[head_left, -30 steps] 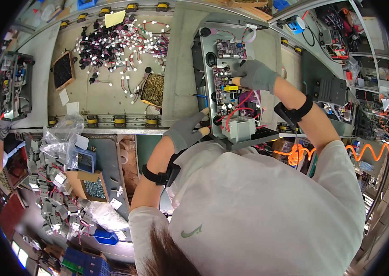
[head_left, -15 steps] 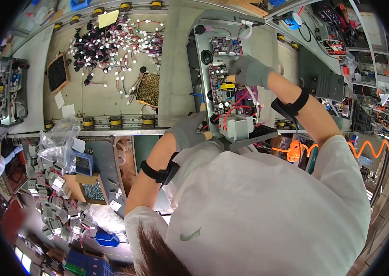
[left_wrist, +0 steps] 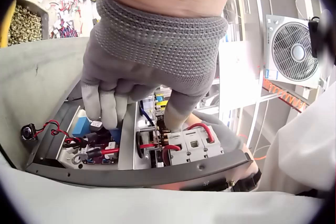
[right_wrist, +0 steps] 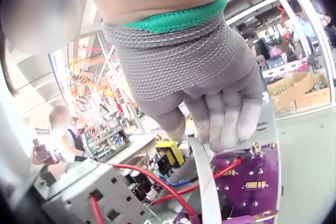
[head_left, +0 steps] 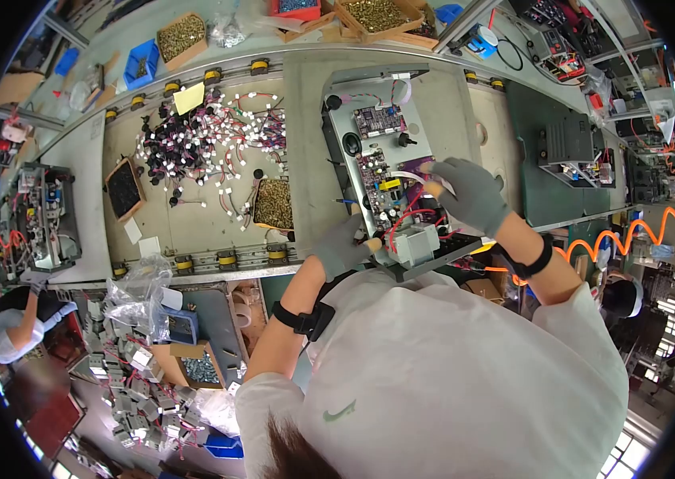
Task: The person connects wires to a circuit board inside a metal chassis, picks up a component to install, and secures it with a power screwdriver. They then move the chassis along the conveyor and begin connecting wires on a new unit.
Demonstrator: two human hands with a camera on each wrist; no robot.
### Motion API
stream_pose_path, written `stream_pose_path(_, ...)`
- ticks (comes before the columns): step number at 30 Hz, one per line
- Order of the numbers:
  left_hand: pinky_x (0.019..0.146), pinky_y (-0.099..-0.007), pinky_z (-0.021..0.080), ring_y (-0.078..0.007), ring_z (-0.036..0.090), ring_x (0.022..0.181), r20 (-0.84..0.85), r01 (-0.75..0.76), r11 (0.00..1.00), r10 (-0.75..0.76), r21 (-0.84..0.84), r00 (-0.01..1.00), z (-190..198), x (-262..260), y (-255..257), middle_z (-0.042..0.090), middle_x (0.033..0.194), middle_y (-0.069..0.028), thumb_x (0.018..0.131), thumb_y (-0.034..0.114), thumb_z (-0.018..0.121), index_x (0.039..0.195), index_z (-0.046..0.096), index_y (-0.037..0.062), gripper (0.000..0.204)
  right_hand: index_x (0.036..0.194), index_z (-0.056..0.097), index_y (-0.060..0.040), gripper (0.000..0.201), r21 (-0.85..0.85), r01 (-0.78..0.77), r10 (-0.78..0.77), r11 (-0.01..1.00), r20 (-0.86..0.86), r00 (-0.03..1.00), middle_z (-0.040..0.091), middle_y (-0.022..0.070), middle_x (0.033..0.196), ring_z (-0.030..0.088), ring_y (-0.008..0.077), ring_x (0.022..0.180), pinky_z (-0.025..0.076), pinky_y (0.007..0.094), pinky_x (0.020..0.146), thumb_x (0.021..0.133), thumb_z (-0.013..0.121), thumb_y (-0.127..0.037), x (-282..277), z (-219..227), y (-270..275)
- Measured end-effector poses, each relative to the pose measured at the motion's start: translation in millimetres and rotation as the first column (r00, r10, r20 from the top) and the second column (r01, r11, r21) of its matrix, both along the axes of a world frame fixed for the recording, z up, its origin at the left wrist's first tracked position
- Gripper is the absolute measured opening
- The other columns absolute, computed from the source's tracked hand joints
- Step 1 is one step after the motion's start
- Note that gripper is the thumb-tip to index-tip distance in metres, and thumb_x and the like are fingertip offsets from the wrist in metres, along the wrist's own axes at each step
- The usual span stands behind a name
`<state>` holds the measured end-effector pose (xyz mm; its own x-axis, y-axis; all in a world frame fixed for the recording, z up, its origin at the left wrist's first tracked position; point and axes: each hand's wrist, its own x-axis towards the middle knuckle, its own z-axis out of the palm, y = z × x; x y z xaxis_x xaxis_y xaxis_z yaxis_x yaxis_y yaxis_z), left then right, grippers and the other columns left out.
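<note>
An open metal chassis (head_left: 369, 73) lies on the bench, holding circuit boards, red wires and a boxy grey transformer (head_left: 417, 245). My gloved left hand (head_left: 343, 247) grips its near left part; in the left wrist view the fingers lie on one side of an upright metal panel (left_wrist: 127, 142) and the thumb on the other. Over the chassis's right side, my gloved right hand (head_left: 473, 195) pinches a flat white ribbon cable (right_wrist: 205, 182) between thumb and fingers. Below those fingers is a purple circuit board (right_wrist: 262, 171). A black knob (head_left: 407, 140) stands on the chassis plate.
Left of the chassis lie a heap of wired connectors (head_left: 186, 136), a box of brass-coloured small parts (head_left: 273, 203) and a box of black parts (head_left: 123, 189). A grey housing (head_left: 569, 144) stands to the right. An orange coiled hose (head_left: 641, 231) hangs at the right side.
My right hand has moved from the boards toward the chassis's near right side, uncovering the black knob. My left hand keeps its place on the chassis. The head view has shifted, showing more of the far shelf.
</note>
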<state>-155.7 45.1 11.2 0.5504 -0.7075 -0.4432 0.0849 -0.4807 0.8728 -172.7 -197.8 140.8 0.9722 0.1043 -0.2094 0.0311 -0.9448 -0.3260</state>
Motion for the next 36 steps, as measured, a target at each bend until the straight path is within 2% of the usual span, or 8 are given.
stream_pose_path(7, 0.085, -0.0356, 0.044, -0.0318, 0.056, 0.098, 0.095, 0.363, 0.932, -0.361, -0.014, 0.928, -2, 9, -43, 0.054, 0.114, -0.0211, 0.08, 0.037, 0.06, 0.133, 0.032, 0.0005, 0.07, 0.108, 0.057, -0.0054, 0.029, 0.004, 0.269, -0.259, 0.963, 0.279, 0.925, 0.053, 0.0192, 0.106, 0.052, 0.0373, 0.096, 0.044, 0.0396, 0.079, 0.081, 0.054, -0.016, -70, -7, -3)
stream_pose_path(15, 0.082, -0.0307, 0.045, -0.0225, 0.056, 0.095, 0.093, 0.492, 0.864, -0.484, -0.107, 0.87, -34, 20, -77, 0.055, 0.117, -0.0129, 0.084, 0.031, 0.056, 0.137, 0.03, 0.0057, 0.064, 0.076, 0.054, -0.0004, 0.015, -0.027, 0.284, -0.229, 0.958, 0.521, 0.822, 0.051, 0.0159, 0.07, 0.049, 0.0356, 0.067, 0.038, 0.0419, 0.06, 0.076, 0.048, -0.015, -137, -31, -41)
stream_pose_path(22, 0.079, -0.0348, 0.046, -0.0277, 0.06, 0.089, 0.009, -0.236, 0.961, 0.237, 0.142, 0.971, -101, 68, 0, 0.062, 0.103, -0.0163, 0.081, 0.025, 0.057, 0.128, 0.043, 0.0061, 0.052, 0.073, 0.053, 0.001, 0.015, 0.127, 0.388, -0.396, 0.913, 0.511, 0.763, 0.05, 0.0164, 0.066, 0.049, 0.0354, 0.062, 0.036, 0.0398, 0.056, 0.076, 0.047, -0.012, -141, -30, -80)
stream_pose_path(24, 0.078, -0.0346, 0.046, -0.0297, 0.06, 0.09, 0.054, -0.569, 0.814, 0.567, 0.111, 0.822, -133, 78, 38, 0.062, 0.102, -0.0173, 0.081, 0.021, 0.056, 0.125, 0.046, 0.0053, 0.048, 0.073, 0.053, 0.0013, 0.015, 0.135, 0.408, -0.42, 0.903, 0.473, 0.774, 0.05, 0.0168, 0.066, 0.048, 0.0354, 0.061, 0.036, 0.0398, 0.056, 0.076, 0.046, -0.012, -140, -32, -82)
stream_pose_path(26, 0.078, -0.0362, 0.045, -0.0319, 0.06, 0.091, 0.435, -0.736, 0.661, 0.626, 0.146, 0.648, -158, 93, 77, 0.062, 0.099, -0.0172, 0.08, 0.017, 0.057, 0.12, 0.05, 0.0071, 0.042, 0.073, 0.053, 0.0018, 0.015, 0.123, 0.353, -0.353, 0.927, 0.602, 0.716, 0.05, 0.0169, 0.066, 0.048, 0.0349, 0.061, 0.036, 0.0393, 0.056, 0.076, 0.047, -0.012, -138, -35, -79)
stream_pose_path(29, 0.078, -0.0382, 0.046, -0.0331, 0.06, 0.089, 0.495, -0.864, 0.353, 0.712, 0.36, 0.497, -201, 119, 131, 0.058, 0.105, -0.0153, 0.076, 0.016, 0.061, 0.114, 0.051, 0.0085, 0.04, 0.073, 0.052, 0.0024, 0.015, 0.173, 0.438, -0.455, 0.882, 0.547, 0.702, 0.05, 0.0162, 0.066, 0.047, 0.0336, 0.06, 0.036, 0.0385, 0.056, 0.076, 0.047, -0.011, -143, -42, -81)
stream_pose_path(31, 0.075, -0.0398, 0.048, -0.0334, 0.06, 0.088, 0.466, -0.925, 0.003, 0.863, 0.381, 0.195, -237, 126, 163, 0.053, 0.111, -0.013, 0.073, 0.017, 0.066, 0.111, 0.05, 0.0101, 0.041, 0.073, 0.052, 0.003, 0.015, 0.169, 0.456, -0.472, 0.874, 0.519, 0.712, 0.051, 0.0159, 0.067, 0.047, 0.0323, 0.06, 0.037, 0.0375, 0.057, 0.076, 0.047, -0.011, -141, -38, -77)
stream_pose_path(36, 0.071, -0.04, 0.05, -0.0324, 0.06, 0.088, 0.452, -0.707, 0.313, 0.592, 0.635, 0.667, -196, 116, 166, 0.051, 0.115, -0.0123, 0.071, 0.021, 0.069, 0.111, 0.05, 0.0131, 0.044, 0.071, 0.052, 0.0035, 0.016, 0.034, 0.344, -0.282, 0.938, 0.651, 0.705, 0.05, 0.016, 0.066, 0.046, 0.031, 0.06, 0.036, 0.0375, 0.057, 0.077, 0.048, -0.011, -142, -48, -77)
